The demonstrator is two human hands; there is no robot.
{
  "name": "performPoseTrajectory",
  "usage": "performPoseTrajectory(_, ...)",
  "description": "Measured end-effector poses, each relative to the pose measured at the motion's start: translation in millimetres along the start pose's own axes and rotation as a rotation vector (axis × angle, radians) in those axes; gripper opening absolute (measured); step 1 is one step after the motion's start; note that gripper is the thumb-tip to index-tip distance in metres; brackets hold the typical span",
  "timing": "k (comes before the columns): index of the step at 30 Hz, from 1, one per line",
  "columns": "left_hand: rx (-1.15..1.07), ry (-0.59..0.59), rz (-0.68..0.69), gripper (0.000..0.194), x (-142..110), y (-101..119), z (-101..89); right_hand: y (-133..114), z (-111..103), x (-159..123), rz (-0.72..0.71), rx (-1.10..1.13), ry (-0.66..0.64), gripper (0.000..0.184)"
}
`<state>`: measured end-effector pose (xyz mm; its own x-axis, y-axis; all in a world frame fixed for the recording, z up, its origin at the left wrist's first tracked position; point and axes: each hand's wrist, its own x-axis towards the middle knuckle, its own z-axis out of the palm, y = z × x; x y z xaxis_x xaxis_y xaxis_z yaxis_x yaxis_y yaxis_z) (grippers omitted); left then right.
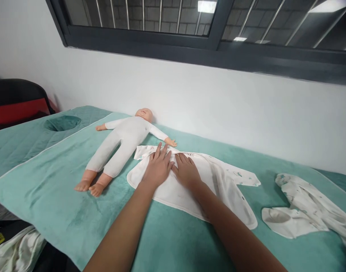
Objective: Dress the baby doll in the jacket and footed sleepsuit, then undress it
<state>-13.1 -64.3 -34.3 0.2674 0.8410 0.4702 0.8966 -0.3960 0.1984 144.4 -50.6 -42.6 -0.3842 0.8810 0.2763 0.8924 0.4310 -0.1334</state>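
Observation:
A white baby shirt lies spread open on the green cover, its inside facing up and its small-patterned sleeves stretched to both sides. My left hand rests flat on the upper part of the shirt, fingers extended. Close beside it, my right hand also lies on the cloth near the collar, fingers stretched out and thumb near the left hand. Left of the shirt, a baby doll in a white body lies on its back, one of its hands near the shirt's upper edge.
A patterned white baby garment lies crumpled at the right on the green cover. The bed has a round face hole at the far left, near a black and red chair. Behind runs a white wall under a barred window.

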Motion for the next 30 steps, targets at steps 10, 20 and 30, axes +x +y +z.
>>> performPoseTrajectory(10, -0.199, 0.026, 0.118, 0.036, -9.1, 2.2, -9.1, 8.1, -11.3, 13.6, -0.027, -0.014, 0.005, 0.034)
performPoseTrajectory(20, 0.018, -0.169, 0.094, 0.050, -20.0, 11.8, -3.2, 44.3, -7.0, 7.2, 0.114, 0.187, 0.051, 0.030)
performPoseTrajectory(30, 0.012, -0.177, 0.072, 0.051, -19.2, 9.8, -0.5, 84.9, -20.9, -0.1, 0.101, 0.260, 0.097, 0.034)
